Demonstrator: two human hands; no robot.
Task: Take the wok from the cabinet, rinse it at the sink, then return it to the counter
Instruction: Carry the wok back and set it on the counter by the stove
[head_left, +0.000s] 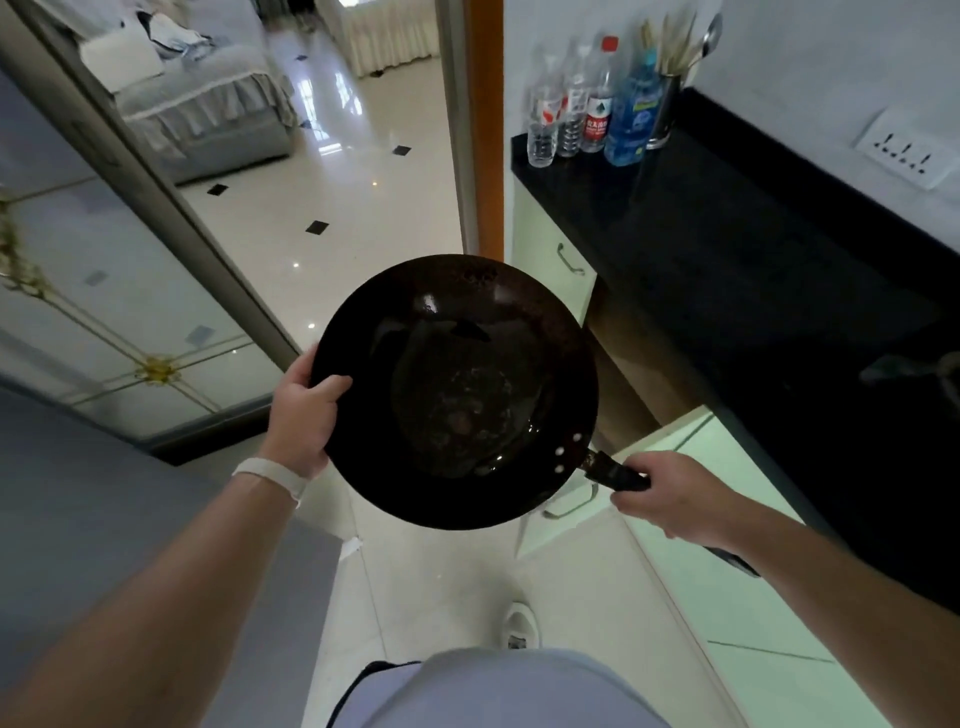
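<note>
A round black wok (457, 389) with a dark, stained inside and a short black handle hangs in mid-air in front of me, above the floor and left of the counter. My left hand (306, 410) grips its left rim, thumb over the edge. My right hand (670, 499) is closed around the handle at the lower right. The black counter (737, 249) runs along the right side. Below it a pale green cabinet door (691, 467) stands open, just under the wok's handle. No sink is in view.
Several clear and blue bottles (592, 109) and a utensil holder (670, 104) stand at the counter's far end. A wall socket (906, 153) sits above the counter. An open doorway (363, 171) leads to a tiled room with a bed. A grey surface (104, 509) lies at my left.
</note>
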